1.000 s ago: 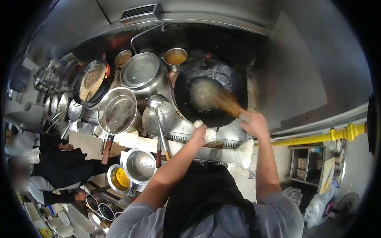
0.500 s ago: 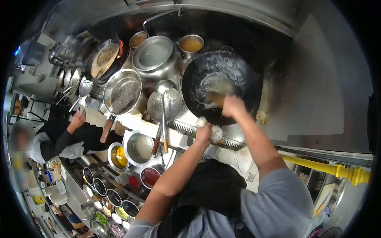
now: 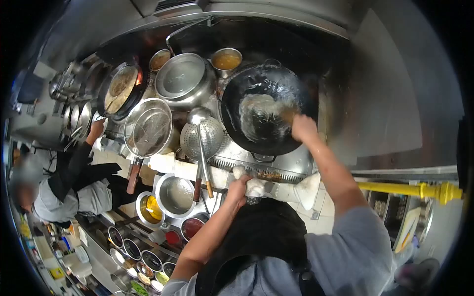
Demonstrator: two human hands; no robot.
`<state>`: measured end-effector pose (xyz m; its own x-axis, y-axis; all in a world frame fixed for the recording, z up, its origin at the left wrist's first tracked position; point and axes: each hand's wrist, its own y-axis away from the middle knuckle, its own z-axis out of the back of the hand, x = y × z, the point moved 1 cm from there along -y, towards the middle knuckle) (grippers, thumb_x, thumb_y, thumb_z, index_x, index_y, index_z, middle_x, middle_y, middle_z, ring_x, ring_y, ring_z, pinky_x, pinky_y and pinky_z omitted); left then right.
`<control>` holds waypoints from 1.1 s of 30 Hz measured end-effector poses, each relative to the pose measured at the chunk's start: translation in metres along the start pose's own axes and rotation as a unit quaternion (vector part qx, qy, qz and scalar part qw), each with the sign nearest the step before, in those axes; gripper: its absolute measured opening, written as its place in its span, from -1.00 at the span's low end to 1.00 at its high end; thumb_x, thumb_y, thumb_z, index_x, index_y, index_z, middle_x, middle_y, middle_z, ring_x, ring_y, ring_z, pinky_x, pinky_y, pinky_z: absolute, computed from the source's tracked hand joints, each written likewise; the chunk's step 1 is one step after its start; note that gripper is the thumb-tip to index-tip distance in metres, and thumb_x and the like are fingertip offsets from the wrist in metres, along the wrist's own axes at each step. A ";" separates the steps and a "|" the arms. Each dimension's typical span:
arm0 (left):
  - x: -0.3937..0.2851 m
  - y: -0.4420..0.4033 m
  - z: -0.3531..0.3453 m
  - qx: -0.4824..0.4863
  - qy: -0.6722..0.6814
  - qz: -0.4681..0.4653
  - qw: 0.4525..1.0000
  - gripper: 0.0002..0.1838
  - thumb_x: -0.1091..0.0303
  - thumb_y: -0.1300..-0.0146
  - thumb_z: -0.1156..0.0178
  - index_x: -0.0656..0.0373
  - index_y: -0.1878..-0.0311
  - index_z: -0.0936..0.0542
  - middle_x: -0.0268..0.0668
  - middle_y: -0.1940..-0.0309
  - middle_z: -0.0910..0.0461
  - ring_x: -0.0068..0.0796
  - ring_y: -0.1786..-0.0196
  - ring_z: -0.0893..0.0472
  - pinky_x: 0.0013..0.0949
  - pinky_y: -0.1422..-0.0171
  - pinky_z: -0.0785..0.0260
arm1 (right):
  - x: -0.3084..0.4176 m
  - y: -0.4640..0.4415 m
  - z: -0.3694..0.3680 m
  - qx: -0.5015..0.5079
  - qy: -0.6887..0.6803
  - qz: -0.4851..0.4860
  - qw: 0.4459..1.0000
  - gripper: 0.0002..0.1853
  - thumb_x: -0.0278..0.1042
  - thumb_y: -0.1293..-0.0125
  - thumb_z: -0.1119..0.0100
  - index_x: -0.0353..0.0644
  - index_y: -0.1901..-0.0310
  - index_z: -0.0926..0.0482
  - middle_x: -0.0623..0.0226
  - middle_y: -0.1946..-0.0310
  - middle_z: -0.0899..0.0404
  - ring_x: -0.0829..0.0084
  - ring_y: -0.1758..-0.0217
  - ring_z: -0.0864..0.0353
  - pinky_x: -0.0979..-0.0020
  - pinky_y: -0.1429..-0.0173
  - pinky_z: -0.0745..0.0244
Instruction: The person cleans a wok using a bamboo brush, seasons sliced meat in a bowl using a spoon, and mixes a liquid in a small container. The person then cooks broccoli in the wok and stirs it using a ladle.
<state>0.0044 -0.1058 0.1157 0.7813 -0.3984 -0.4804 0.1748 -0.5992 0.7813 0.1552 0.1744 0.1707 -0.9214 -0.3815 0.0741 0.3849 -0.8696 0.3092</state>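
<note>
A large black wok (image 3: 242, 135) sits on the stove, with foamy, cloudy liquid (image 3: 259, 111) inside. My right hand (image 3: 303, 129) is closed on a brown brush or whisk (image 3: 289, 114), whose blurred end is in the wok. Below the wok's near handle, my left hand (image 3: 238, 190) grips a white cloth (image 3: 254, 187), clear of the wok. A ladle (image 3: 199, 116) lies over a perforated skimmer (image 3: 210, 140) to the left of the wok.
A steel pot (image 3: 180, 76), a mesh strainer (image 3: 148, 127) and a pot of cloudy liquid (image 3: 175, 196) stand left. A co-worker (image 3: 74, 197) reaches toward another wok (image 3: 121, 91). A yellow pipe (image 3: 395, 188) runs at right; sauce containers (image 3: 153, 259) stand lower left.
My right hand moved the tool about in the wok, lately rightward. My left hand with the cloth moved back from the wok's rim. The co-worker's arm now extends to the other wok. The view shifted.
</note>
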 end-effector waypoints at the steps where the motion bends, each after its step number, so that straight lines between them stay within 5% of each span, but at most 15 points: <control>1: -0.008 0.013 0.002 -0.011 -0.016 -0.008 1.000 -0.71 0.40 -0.29 -0.15 0.45 0.05 -0.54 -0.11 0.25 -0.64 -0.20 0.24 -0.69 -0.19 0.12 -0.59 | 0.004 -0.033 0.002 -0.040 -0.062 -0.039 0.996 -0.73 -0.30 -0.25 -0.12 -0.24 0.10 -0.67 -0.02 0.14 -0.70 0.04 0.02 -0.72 0.11 -0.07 -0.62; 4: -0.005 -0.001 0.025 0.045 -0.031 -0.048 0.997 -0.73 0.41 -0.29 -0.14 0.46 0.06 -0.53 -0.10 0.24 -0.63 -0.20 0.20 -0.68 -0.19 0.06 -0.58 | 0.073 -0.117 -0.035 -0.058 -0.198 -0.109 0.972 -0.71 -0.29 -0.18 -0.13 -0.21 0.15 -0.72 -0.02 0.12 -0.70 0.04 -0.03 -0.70 0.08 -0.09 -0.61; 7: -0.015 -0.012 0.034 0.077 -0.024 0.004 0.997 -0.71 0.38 -0.31 -0.13 0.44 0.04 -0.52 -0.09 0.20 -0.62 -0.19 0.16 -0.67 -0.16 -0.02 -0.56 | 0.165 -0.085 -0.062 -0.007 -0.385 -0.083 0.919 -0.71 -0.23 -0.23 -0.13 -0.27 0.20 -0.69 0.04 0.44 -0.71 0.07 0.61 -0.68 0.23 0.28 -0.69; 9: -0.019 -0.023 0.036 0.115 0.004 0.043 0.992 -0.69 0.39 -0.30 -0.14 0.36 -0.05 -0.50 -0.13 0.10 -0.61 -0.19 0.06 -0.64 -0.15 -0.07 -0.52 | 0.176 -0.017 -0.029 0.072 -0.334 -0.015 0.940 -0.59 -0.21 -0.23 -0.16 -0.26 -0.04 -0.62 0.00 0.21 -0.71 0.07 0.17 -0.75 0.15 0.04 -0.67; 11: -0.029 -0.015 0.017 0.112 0.010 0.066 0.991 -0.69 0.32 -0.33 -0.13 0.30 -0.06 -0.50 -0.14 0.09 -0.61 -0.19 0.06 -0.64 -0.12 -0.11 -0.51 | 0.130 0.020 -0.050 0.004 -0.137 0.106 0.985 -0.56 -0.19 -0.23 -0.09 -0.23 -0.08 -0.61 -0.02 0.05 -0.66 0.05 -0.04 -0.68 0.10 -0.12 -0.60; 12: -0.021 -0.033 0.021 0.134 -0.006 0.067 0.989 -0.66 0.26 -0.36 -0.12 0.29 -0.07 -0.50 -0.14 0.09 -0.61 -0.19 0.04 -0.64 -0.11 -0.13 -0.50 | 0.098 0.042 -0.035 0.072 -0.092 0.122 0.986 -0.52 -0.15 -0.21 -0.09 -0.13 -0.15 -0.59 0.01 -0.10 -0.60 0.06 -0.20 -0.59 0.07 -0.25 -0.51; 15: -0.016 -0.051 -0.004 0.118 -0.023 0.115 0.986 -0.66 0.23 -0.38 -0.11 0.25 -0.09 -0.50 -0.16 0.07 -0.61 -0.19 0.02 -0.65 -0.10 -0.13 -0.51 | -0.015 0.039 0.009 0.139 0.075 -0.008 0.987 -0.60 -0.23 -0.20 -0.11 0.07 -0.09 -0.66 0.09 0.00 -0.67 0.11 -0.12 -0.66 0.11 -0.16 -0.59; 17: -0.013 -0.090 -0.021 0.145 -0.003 0.129 0.981 -0.67 0.19 -0.42 -0.09 0.21 -0.10 -0.48 -0.16 0.04 -0.61 -0.18 0.04 -0.66 -0.02 -0.10 -0.55 | -0.047 0.026 0.053 -0.039 0.117 -0.059 0.991 -0.72 -0.29 -0.30 -0.09 0.06 0.01 -0.69 0.08 0.10 -0.71 0.11 0.02 -0.72 0.14 -0.03 -0.65; 19: -0.018 -0.107 -0.051 0.127 0.015 0.150 0.980 -0.68 0.17 -0.49 0.08 0.22 -0.05 -0.48 -0.11 0.13 -0.63 -0.10 0.08 -0.67 0.06 -0.10 -0.54 | -0.066 0.001 0.079 -0.150 0.087 -0.068 0.982 -0.61 -0.30 -0.25 -0.14 0.19 -0.12 -0.64 0.10 0.15 -0.71 0.08 0.08 -0.72 0.10 -0.03 -0.64; 21: -0.009 -0.121 -0.056 0.121 0.000 0.109 0.987 -0.70 0.22 -0.47 0.07 0.23 -0.04 -0.48 -0.12 0.13 -0.63 -0.10 0.09 -0.67 0.08 -0.08 -0.55 | -0.056 0.006 0.102 -0.185 0.063 -0.063 0.979 -0.61 -0.26 -0.24 -0.18 0.23 -0.12 -0.64 0.09 0.14 -0.71 0.06 0.06 -0.71 0.09 -0.04 -0.63; 24: 0.006 -0.136 -0.043 0.074 -0.032 0.033 0.996 -0.69 0.25 -0.41 -0.01 0.32 0.01 -0.52 -0.09 0.15 -0.64 -0.11 0.14 -0.68 0.01 0.00 -0.56 | -0.017 0.026 0.089 -0.139 0.024 -0.099 0.985 -0.61 -0.15 -0.19 -0.26 0.19 -0.09 -0.66 0.07 0.13 -0.70 0.05 0.00 -0.69 0.08 -0.06 -0.63; 25: 0.008 -0.138 -0.040 0.046 -0.055 -0.003 0.997 -0.65 0.23 -0.36 -0.07 0.40 0.06 -0.55 -0.06 0.16 -0.65 -0.13 0.18 -0.68 -0.07 0.07 -0.56 | 0.019 0.063 0.102 -0.088 -0.005 -0.070 0.994 -0.67 -0.30 -0.17 -0.12 -0.19 0.07 -0.69 -0.10 0.05 -0.66 -0.02 -0.03 -0.68 0.09 -0.11 -0.61; 26: 0.008 -0.130 -0.038 -0.029 -0.204 -0.108 0.972 -0.60 0.23 -0.25 -0.11 0.52 0.24 -0.58 0.09 0.27 -0.66 -0.04 0.21 -0.68 -0.09 0.10 -0.49 | 0.029 0.064 0.078 -0.046 0.028 -0.036 0.998 -0.68 -0.30 -0.15 -0.16 -0.24 0.09 -0.69 -0.11 0.06 -0.66 -0.02 -0.03 -0.68 0.09 -0.12 -0.60; 29: 0.012 -0.136 -0.036 -0.131 -0.321 -0.194 0.918 -0.58 0.22 -0.16 -0.15 0.55 0.32 -0.58 0.22 0.32 -0.64 0.07 0.20 -0.66 -0.07 0.08 -0.44 | 0.074 0.081 0.052 0.101 0.011 0.043 0.994 -0.67 -0.37 -0.11 -0.22 -0.26 0.08 -0.70 -0.09 -0.05 -0.63 0.07 -0.19 -0.62 0.14 -0.25 -0.54; 33: 0.011 -0.160 -0.019 -0.136 -0.362 -0.178 0.905 -0.54 0.17 -0.14 -0.16 0.56 0.30 -0.59 0.27 0.27 -0.64 0.14 0.15 -0.65 -0.07 -0.01 -0.44 | 0.065 -0.019 0.019 0.047 -0.039 -0.088 0.994 -0.65 -0.37 -0.11 -0.25 -0.25 0.05 -0.70 0.02 -0.05 -0.66 0.08 -0.13 -0.66 0.24 -0.16 -0.60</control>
<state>-0.0039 -0.0012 -0.0065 0.0663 -0.6229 -0.7795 0.5563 -0.6255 0.5471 0.0869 0.1725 0.1871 -0.9768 -0.1969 0.0838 0.2139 -0.8861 0.4111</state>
